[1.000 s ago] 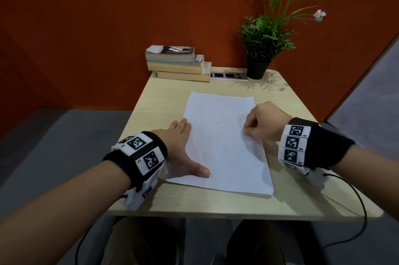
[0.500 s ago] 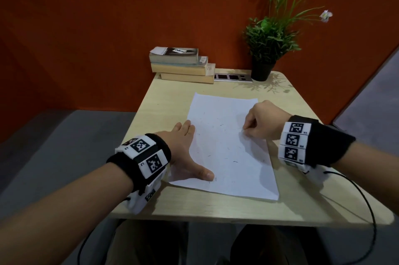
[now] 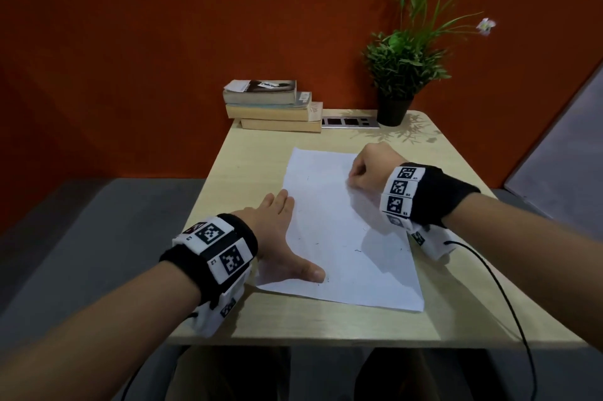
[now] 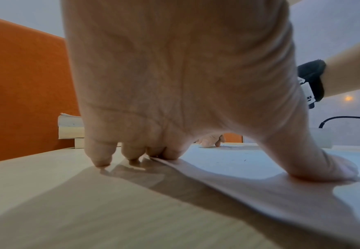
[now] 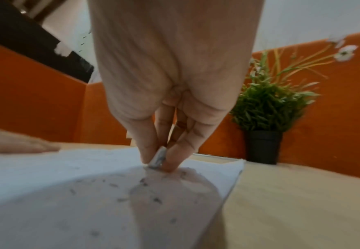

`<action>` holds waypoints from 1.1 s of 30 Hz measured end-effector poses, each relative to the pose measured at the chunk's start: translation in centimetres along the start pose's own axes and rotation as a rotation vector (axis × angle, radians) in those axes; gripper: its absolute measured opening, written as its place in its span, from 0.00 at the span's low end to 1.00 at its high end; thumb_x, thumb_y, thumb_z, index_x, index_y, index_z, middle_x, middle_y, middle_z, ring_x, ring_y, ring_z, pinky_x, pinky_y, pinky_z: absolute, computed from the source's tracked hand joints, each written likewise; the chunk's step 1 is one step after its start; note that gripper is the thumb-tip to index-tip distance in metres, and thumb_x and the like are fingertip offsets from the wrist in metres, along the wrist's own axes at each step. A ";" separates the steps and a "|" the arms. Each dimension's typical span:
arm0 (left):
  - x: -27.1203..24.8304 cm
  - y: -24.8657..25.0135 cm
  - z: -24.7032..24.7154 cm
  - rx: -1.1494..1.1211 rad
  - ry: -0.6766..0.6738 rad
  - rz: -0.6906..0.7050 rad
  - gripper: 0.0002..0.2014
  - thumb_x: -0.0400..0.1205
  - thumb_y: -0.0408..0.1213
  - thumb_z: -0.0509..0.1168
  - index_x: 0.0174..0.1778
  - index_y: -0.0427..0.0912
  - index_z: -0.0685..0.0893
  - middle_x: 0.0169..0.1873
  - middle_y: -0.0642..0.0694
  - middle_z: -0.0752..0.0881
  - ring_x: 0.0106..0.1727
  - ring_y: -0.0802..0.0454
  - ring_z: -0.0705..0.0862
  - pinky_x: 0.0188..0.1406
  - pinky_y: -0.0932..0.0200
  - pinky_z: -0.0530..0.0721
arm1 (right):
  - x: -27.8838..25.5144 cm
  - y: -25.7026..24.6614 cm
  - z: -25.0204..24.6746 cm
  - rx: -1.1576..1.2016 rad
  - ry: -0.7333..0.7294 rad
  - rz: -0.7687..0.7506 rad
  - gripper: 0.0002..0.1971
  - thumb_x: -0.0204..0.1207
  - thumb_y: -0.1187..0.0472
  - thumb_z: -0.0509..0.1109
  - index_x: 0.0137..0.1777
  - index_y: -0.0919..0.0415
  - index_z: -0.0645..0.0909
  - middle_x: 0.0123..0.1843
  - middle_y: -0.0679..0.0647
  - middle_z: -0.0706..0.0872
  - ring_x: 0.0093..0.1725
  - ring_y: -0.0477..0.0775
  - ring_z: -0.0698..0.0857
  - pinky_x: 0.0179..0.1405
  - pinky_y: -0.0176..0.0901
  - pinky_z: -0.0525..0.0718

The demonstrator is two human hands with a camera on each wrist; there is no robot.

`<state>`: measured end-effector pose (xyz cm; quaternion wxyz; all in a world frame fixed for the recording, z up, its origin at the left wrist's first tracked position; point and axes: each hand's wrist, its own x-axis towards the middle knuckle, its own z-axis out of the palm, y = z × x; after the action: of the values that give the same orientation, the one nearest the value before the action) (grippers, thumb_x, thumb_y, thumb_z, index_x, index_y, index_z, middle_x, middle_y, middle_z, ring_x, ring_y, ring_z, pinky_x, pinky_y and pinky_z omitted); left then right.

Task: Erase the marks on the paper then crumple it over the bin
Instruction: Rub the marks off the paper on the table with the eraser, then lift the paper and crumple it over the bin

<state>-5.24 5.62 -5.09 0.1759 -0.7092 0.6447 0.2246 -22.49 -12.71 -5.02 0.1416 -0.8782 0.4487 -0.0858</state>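
A white sheet of paper (image 3: 336,231) lies on the light wooden table (image 3: 261,165), with faint marks and dark eraser crumbs scattered on it (image 5: 111,185). My left hand (image 3: 280,237) lies flat on the paper's left edge, fingers straight, thumb (image 4: 332,168) pressing the sheet. My right hand (image 3: 368,172) is near the paper's far right corner. It pinches a small greyish eraser (image 5: 158,158) between thumb and fingers, its tip on the paper. No bin is in view.
Three stacked books (image 3: 270,106) sit at the table's far edge against the orange wall. A grey strip with dark squares (image 3: 349,122) lies beside them, then a potted plant (image 3: 401,74) at the far right corner. A black cable (image 3: 509,302) trails from my right wrist.
My right hand has moved farther up the sheet toward its far right corner. The left hand stays pressed on the left edge. The head view has shifted slightly.
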 end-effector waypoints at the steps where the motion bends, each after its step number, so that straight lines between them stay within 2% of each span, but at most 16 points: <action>1: 0.0 0.0 -0.1 0.000 -0.005 -0.002 0.78 0.53 0.87 0.59 0.86 0.42 0.28 0.85 0.49 0.26 0.87 0.48 0.31 0.86 0.38 0.51 | -0.3 0.4 -0.2 0.019 0.012 0.017 0.05 0.72 0.59 0.76 0.39 0.57 0.93 0.38 0.49 0.92 0.42 0.51 0.89 0.41 0.44 0.89; 4: 0.0 0.0 -0.1 -0.003 -0.012 -0.007 0.77 0.55 0.86 0.61 0.86 0.42 0.28 0.85 0.49 0.26 0.87 0.48 0.31 0.86 0.38 0.50 | -1.2 2.3 -0.8 0.088 0.064 0.096 0.06 0.74 0.57 0.76 0.42 0.57 0.94 0.40 0.50 0.92 0.42 0.51 0.88 0.35 0.39 0.84; 6: 0.1 0.0 -0.2 -0.002 -0.004 -0.008 0.75 0.59 0.84 0.63 0.86 0.42 0.29 0.85 0.49 0.27 0.87 0.48 0.31 0.86 0.38 0.50 | -1.9 3.9 -1.3 0.041 0.076 0.136 0.07 0.76 0.58 0.76 0.45 0.60 0.93 0.42 0.53 0.92 0.44 0.53 0.87 0.39 0.41 0.84; 8: 0.1 0.0 -0.3 -0.001 -0.008 -0.007 0.76 0.58 0.84 0.62 0.87 0.42 0.30 0.85 0.49 0.27 0.87 0.48 0.32 0.87 0.39 0.49 | -2.5 5.4 -2.0 -0.032 0.063 0.174 0.08 0.76 0.57 0.77 0.47 0.61 0.93 0.41 0.53 0.90 0.43 0.54 0.86 0.40 0.43 0.82; 12: -0.1 0.1 -0.3 0.001 0.000 -0.009 0.76 0.57 0.85 0.62 0.87 0.41 0.30 0.86 0.48 0.28 0.87 0.48 0.32 0.87 0.39 0.48 | -3.2 7.3 -3.6 -0.028 0.063 0.264 0.08 0.76 0.56 0.78 0.47 0.60 0.93 0.39 0.51 0.88 0.42 0.53 0.85 0.31 0.37 0.77; 16: -0.4 0.3 -0.2 -0.002 0.012 -0.010 0.78 0.54 0.85 0.60 0.87 0.40 0.32 0.86 0.47 0.30 0.88 0.48 0.33 0.87 0.40 0.48 | -3.7 8.2 -3.8 0.037 0.015 0.331 0.08 0.73 0.55 0.80 0.43 0.60 0.93 0.38 0.53 0.91 0.41 0.55 0.87 0.27 0.37 0.77; 18: -0.7 0.5 -0.3 -0.003 0.030 -0.002 0.79 0.51 0.86 0.59 0.88 0.39 0.35 0.88 0.46 0.33 0.88 0.47 0.37 0.87 0.42 0.50 | -3.8 8.6 -3.9 0.079 0.015 0.362 0.08 0.72 0.55 0.80 0.42 0.61 0.93 0.37 0.54 0.91 0.39 0.54 0.87 0.26 0.35 0.76; 20: -0.9 0.7 -0.6 0.021 0.063 0.013 0.79 0.48 0.87 0.58 0.88 0.38 0.46 0.89 0.43 0.45 0.88 0.44 0.50 0.84 0.42 0.60 | -4.1 8.3 -4.3 0.088 0.023 0.381 0.10 0.73 0.54 0.80 0.43 0.62 0.92 0.39 0.54 0.91 0.40 0.54 0.86 0.27 0.36 0.77; 22: -0.8 0.7 -1.0 0.066 0.097 0.027 0.69 0.50 0.87 0.59 0.78 0.38 0.66 0.79 0.42 0.67 0.75 0.44 0.72 0.72 0.45 0.75 | -4.6 7.5 -4.4 0.051 0.073 0.367 0.10 0.72 0.52 0.80 0.42 0.60 0.90 0.42 0.54 0.90 0.41 0.55 0.87 0.30 0.38 0.78; 24: -0.7 0.8 -1.3 0.051 0.167 0.047 0.54 0.53 0.88 0.58 0.56 0.43 0.78 0.57 0.46 0.81 0.52 0.51 0.80 0.50 0.53 0.79 | -5.2 6.3 -4.0 0.047 0.112 0.342 0.11 0.72 0.50 0.80 0.37 0.58 0.88 0.41 0.55 0.91 0.39 0.54 0.87 0.30 0.39 0.78; 26: -0.7 1.0 -1.4 -0.034 0.300 0.061 0.45 0.59 0.86 0.56 0.42 0.42 0.80 0.40 0.45 0.83 0.38 0.53 0.80 0.38 0.55 0.76 | -6.1 4.7 -3.4 0.056 0.036 0.338 0.17 0.71 0.46 0.80 0.39 0.63 0.90 0.40 0.58 0.91 0.36 0.54 0.86 0.31 0.39 0.80; 27: -0.6 0.9 -1.5 -0.119 0.376 0.053 0.42 0.65 0.82 0.59 0.44 0.40 0.83 0.39 0.43 0.85 0.38 0.51 0.82 0.39 0.53 0.78 | -6.5 3.9 -3.2 0.049 -0.020 0.347 0.20 0.71 0.44 0.79 0.42 0.65 0.90 0.41 0.59 0.92 0.36 0.55 0.86 0.32 0.39 0.80; 29: -0.2 0.7 -1.8 -0.244 0.486 -0.019 0.39 0.73 0.70 0.69 0.61 0.36 0.85 0.50 0.40 0.89 0.47 0.47 0.85 0.50 0.51 0.82 | -7.3 2.5 -2.9 0.040 -0.096 0.377 0.23 0.70 0.41 0.79 0.43 0.66 0.89 0.38 0.58 0.90 0.35 0.55 0.84 0.30 0.39 0.77; 30: -0.2 0.8 -1.9 -0.241 0.504 -0.079 0.37 0.75 0.66 0.71 0.65 0.35 0.83 0.52 0.41 0.88 0.49 0.47 0.84 0.50 0.54 0.82 | -7.8 2.0 -2.8 0.042 -0.108 0.390 0.23 0.70 0.42 0.79 0.40 0.65 0.86 0.34 0.56 0.87 0.32 0.54 0.82 0.27 0.38 0.73; 31: -0.1 1.0 -2.0 -0.208 0.478 -0.144 0.33 0.77 0.64 0.71 0.59 0.35 0.84 0.48 0.42 0.87 0.46 0.49 0.83 0.44 0.57 0.80 | -8.2 1.6 -2.6 0.046 -0.110 0.404 0.22 0.71 0.44 0.80 0.35 0.64 0.82 0.30 0.54 0.82 0.29 0.53 0.78 0.25 0.38 0.70; 33: -0.2 1.7 -2.1 -0.199 0.410 -0.246 0.26 0.80 0.60 0.71 0.38 0.36 0.79 0.31 0.45 0.79 0.31 0.51 0.76 0.27 0.60 0.70 | -9.1 1.2 -2.1 0.071 -0.084 0.419 0.20 0.71 0.48 0.79 0.32 0.59 0.74 0.29 0.51 0.74 0.30 0.54 0.75 0.25 0.39 0.67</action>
<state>-6.71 4.48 -3.16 -0.0034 -0.8267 0.5506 0.1155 -29.29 -6.39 -3.66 0.2058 -0.7631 0.6117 -0.0334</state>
